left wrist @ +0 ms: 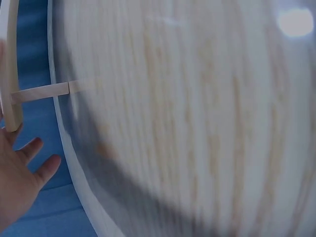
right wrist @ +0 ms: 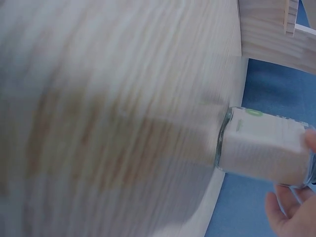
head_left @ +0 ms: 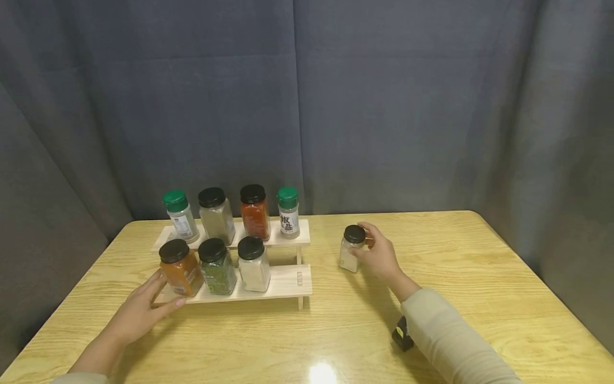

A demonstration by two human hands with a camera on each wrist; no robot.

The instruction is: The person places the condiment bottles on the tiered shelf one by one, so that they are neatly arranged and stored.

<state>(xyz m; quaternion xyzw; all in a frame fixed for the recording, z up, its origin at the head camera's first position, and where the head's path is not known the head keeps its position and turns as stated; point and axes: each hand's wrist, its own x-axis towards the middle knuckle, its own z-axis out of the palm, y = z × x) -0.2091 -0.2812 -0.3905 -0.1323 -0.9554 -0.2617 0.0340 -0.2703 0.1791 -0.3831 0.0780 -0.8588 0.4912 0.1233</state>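
My right hand [head_left: 381,256] grips a square glass jar [head_left: 350,257] of pale powder with a black lid, thumb on the near side and fingers behind. In the right wrist view the jar's [right wrist: 266,145] base is close over the tabletop. At the left end of a two-tier wooden rack [head_left: 288,281], my left hand [head_left: 139,309] has its fingers beside an orange-brown spice jar [head_left: 184,274] and its thumb at the lower shelf's front edge. The left wrist view shows those fingers [left wrist: 30,150] spread near the shelf end.
Beside the orange-brown jar stand a green herb jar [head_left: 219,271] and a pale powder jar [head_left: 255,269]. The upper tier holds two green-capped shakers [head_left: 289,216], a grey-green jar [head_left: 217,216] and a red jar [head_left: 256,216]. A small black object [head_left: 402,336] is by the right sleeve.
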